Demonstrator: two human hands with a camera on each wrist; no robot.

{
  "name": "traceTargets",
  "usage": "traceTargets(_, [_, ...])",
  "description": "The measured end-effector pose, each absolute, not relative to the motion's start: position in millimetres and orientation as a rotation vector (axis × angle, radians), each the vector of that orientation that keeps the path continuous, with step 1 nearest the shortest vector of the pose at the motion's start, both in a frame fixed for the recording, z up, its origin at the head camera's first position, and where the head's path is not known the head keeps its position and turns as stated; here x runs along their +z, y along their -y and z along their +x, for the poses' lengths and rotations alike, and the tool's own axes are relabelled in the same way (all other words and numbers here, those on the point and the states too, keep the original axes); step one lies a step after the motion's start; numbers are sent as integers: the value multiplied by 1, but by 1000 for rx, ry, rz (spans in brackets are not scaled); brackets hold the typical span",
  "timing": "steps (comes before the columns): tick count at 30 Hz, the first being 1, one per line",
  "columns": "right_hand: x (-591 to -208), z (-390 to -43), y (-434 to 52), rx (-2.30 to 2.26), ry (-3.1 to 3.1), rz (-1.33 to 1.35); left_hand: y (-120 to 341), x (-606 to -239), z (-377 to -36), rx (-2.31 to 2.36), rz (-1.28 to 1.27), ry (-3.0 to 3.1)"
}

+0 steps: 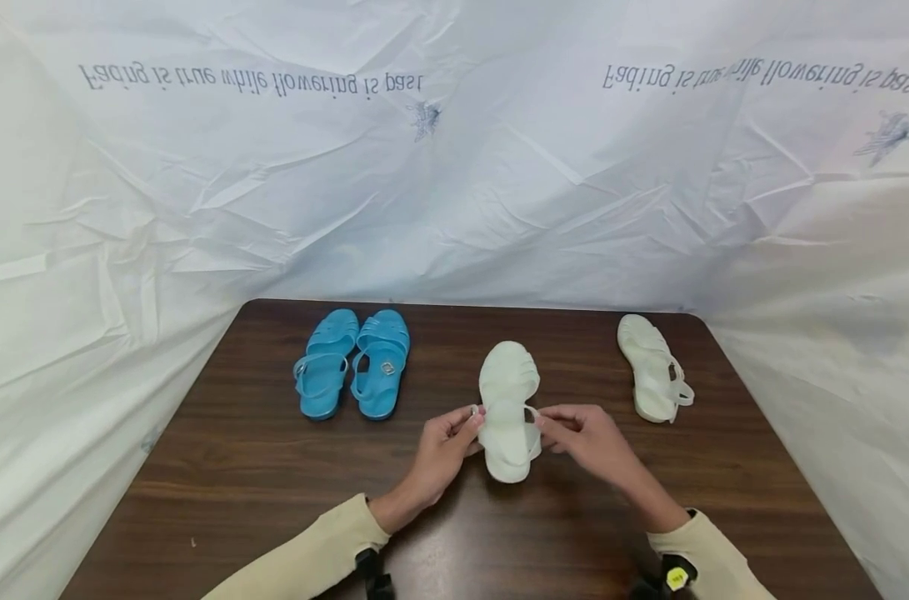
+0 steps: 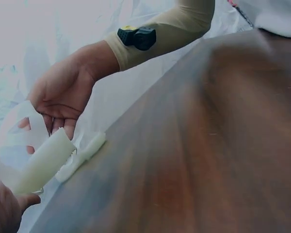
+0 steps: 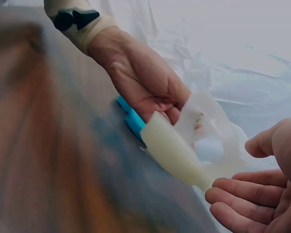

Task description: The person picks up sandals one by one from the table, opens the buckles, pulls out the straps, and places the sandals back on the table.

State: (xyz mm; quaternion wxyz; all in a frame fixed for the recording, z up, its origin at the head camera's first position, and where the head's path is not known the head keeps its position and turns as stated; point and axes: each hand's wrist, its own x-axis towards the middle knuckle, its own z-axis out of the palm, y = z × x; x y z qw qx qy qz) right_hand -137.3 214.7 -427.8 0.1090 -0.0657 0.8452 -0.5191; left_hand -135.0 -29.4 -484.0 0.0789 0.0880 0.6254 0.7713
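Observation:
A white sandal (image 1: 508,383) stands between my hands over the middle of the table, toe pointing away. My left hand (image 1: 441,454) pinches its left side by the small metal buckle (image 2: 39,191). On the opposite side is my right hand (image 1: 592,437), its fingertips right at the strap loop. In the right wrist view, those fingers (image 3: 242,187) are fairly straight against the sandal's edge, the thumb standing apart from them. The translucent strap (image 3: 225,138) bows out in a loop. Part of the left fingers is hidden behind the sandal.
Another white sandal (image 1: 649,367) lies near the far right corner of the dark wooden table (image 1: 274,500). Two blue sandals (image 1: 327,337) sit side by side at the back left. Behind the table hangs a wrinkled white sheet (image 1: 454,208) with printed words.

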Motion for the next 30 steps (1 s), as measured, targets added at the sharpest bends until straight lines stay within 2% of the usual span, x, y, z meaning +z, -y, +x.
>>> traceTargets(15, [-394, -164, -295, -1203, -3030, -311, -37, -481, -183, 2423, 328, -1789])
traceTargets(30, [-401, -194, -382, -959, -3248, -33, -104, -492, -224, 2412, 324, -1799])
